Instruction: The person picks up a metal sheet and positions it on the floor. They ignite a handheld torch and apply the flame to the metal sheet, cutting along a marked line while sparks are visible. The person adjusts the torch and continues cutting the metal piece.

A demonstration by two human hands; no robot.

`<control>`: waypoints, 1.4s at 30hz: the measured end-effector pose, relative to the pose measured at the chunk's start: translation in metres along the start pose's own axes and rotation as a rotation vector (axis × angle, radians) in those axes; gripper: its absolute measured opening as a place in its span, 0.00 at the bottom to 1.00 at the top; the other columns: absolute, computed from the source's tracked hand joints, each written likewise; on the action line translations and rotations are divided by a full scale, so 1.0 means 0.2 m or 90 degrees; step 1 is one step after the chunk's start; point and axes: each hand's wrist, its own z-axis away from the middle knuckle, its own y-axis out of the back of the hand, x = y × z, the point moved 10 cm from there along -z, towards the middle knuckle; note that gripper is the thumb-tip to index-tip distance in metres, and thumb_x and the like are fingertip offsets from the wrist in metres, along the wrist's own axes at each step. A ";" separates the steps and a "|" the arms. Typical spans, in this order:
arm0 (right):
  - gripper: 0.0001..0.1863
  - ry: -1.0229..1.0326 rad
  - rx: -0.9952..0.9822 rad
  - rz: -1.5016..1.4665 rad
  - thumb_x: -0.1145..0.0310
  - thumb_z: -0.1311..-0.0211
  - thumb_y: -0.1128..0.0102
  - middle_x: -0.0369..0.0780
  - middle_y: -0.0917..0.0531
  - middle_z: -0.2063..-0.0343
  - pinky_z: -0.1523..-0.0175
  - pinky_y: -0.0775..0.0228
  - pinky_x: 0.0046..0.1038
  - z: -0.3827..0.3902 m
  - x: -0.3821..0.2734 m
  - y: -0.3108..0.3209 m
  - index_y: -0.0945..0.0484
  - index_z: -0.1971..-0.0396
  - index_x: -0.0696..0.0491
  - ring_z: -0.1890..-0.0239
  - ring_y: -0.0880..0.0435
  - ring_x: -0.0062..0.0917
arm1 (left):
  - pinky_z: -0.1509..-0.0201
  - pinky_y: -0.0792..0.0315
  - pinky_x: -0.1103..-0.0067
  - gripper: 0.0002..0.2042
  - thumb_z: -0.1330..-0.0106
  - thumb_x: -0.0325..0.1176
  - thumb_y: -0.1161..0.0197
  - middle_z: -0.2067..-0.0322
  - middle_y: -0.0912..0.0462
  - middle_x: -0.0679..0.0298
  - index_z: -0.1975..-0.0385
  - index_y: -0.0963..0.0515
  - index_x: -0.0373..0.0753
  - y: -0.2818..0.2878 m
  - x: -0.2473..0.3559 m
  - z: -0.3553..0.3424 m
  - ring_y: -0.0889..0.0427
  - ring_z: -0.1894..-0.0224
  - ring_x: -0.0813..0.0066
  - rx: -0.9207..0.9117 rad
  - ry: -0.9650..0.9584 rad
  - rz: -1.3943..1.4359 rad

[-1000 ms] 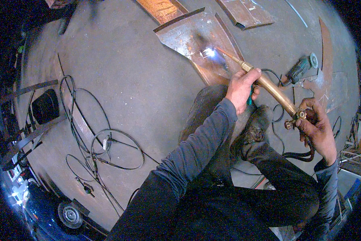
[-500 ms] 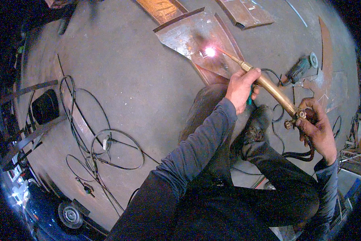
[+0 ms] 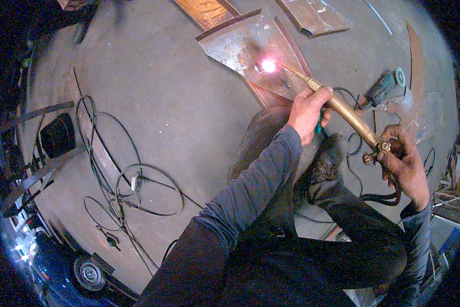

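Note:
A brass gas torch (image 3: 350,115) slants across in front of me, its thin nozzle pointing up and left. My left hand (image 3: 307,113) is closed around the front of its body, thumb on top. A green item (image 3: 318,124), too hidden to name, also shows within that hand's grasp. My right hand (image 3: 405,163) pinches a valve knob (image 3: 384,146) at the torch's rear, where dark hoses (image 3: 388,200) lead away. A bright white-pink flame (image 3: 268,65) glows at the nozzle tip, over a bent, rust-stained metal piece (image 3: 230,43); contact cannot be told.
An angle grinder (image 3: 383,91) lies on the floor to the right, near rusty metal plates (image 3: 425,110). Another flanged metal piece (image 3: 314,18) rests at the far side. Black cable (image 3: 118,192) lies looped on the left, and a dark blue machine with a wheel (image 3: 90,273) stands at lower left.

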 end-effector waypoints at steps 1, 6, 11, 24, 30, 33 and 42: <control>0.14 0.003 -0.001 -0.001 0.72 0.33 0.40 0.31 0.21 0.70 0.76 0.34 0.18 0.00 0.00 0.00 0.30 0.50 0.48 0.76 0.27 0.12 | 0.81 0.35 0.81 0.13 0.31 0.42 0.38 0.70 0.25 0.66 0.62 0.25 0.36 0.00 0.00 0.00 0.29 0.80 0.81 0.002 0.000 0.000; 0.14 -0.004 -0.006 -0.010 0.71 0.33 0.41 0.31 0.21 0.68 0.75 0.34 0.18 0.00 0.01 0.00 0.29 0.48 0.49 0.76 0.27 0.12 | 0.81 0.34 0.81 0.14 0.31 0.43 0.38 0.73 0.25 0.66 0.63 0.26 0.37 -0.01 0.01 0.00 0.27 0.80 0.80 -0.011 -0.007 -0.009; 0.15 0.016 -0.001 -0.029 0.73 0.34 0.45 0.33 0.21 0.68 0.77 0.34 0.17 0.00 0.03 0.01 0.29 0.47 0.51 0.79 0.26 0.14 | 0.81 0.35 0.81 0.13 0.31 0.42 0.39 0.70 0.25 0.66 0.62 0.25 0.37 -0.01 0.00 0.01 0.29 0.80 0.81 0.011 0.013 -0.017; 0.14 0.020 -0.029 -0.028 0.70 0.34 0.41 0.30 0.21 0.69 0.75 0.35 0.18 -0.01 0.02 -0.01 0.28 0.50 0.48 0.76 0.27 0.12 | 0.81 0.34 0.81 0.14 0.31 0.44 0.39 0.78 0.25 0.66 0.68 0.24 0.38 0.01 -0.02 -0.01 0.28 0.82 0.79 -0.014 -0.007 -0.024; 0.13 0.019 -0.028 -0.028 0.70 0.34 0.40 0.31 0.21 0.70 0.76 0.36 0.19 0.00 0.02 -0.01 0.29 0.51 0.48 0.78 0.28 0.13 | 0.81 0.34 0.81 0.14 0.33 0.42 0.37 0.74 0.24 0.64 0.64 0.25 0.35 0.01 -0.04 -0.01 0.28 0.80 0.80 -0.014 0.019 -0.005; 0.13 0.014 -0.012 -0.017 0.72 0.33 0.40 0.31 0.21 0.71 0.76 0.36 0.19 0.01 0.01 0.00 0.30 0.52 0.48 0.78 0.27 0.13 | 0.82 0.34 0.81 0.14 0.33 0.42 0.37 0.73 0.25 0.64 0.64 0.25 0.35 -0.01 -0.03 -0.01 0.28 0.81 0.80 -0.031 0.008 -0.006; 0.14 0.024 -0.001 -0.020 0.73 0.33 0.39 0.31 0.22 0.72 0.78 0.35 0.19 0.00 0.03 0.00 0.30 0.52 0.47 0.79 0.27 0.14 | 0.83 0.35 0.81 0.14 0.32 0.43 0.37 0.72 0.24 0.65 0.63 0.24 0.37 0.01 -0.02 0.00 0.28 0.81 0.81 0.004 -0.005 -0.002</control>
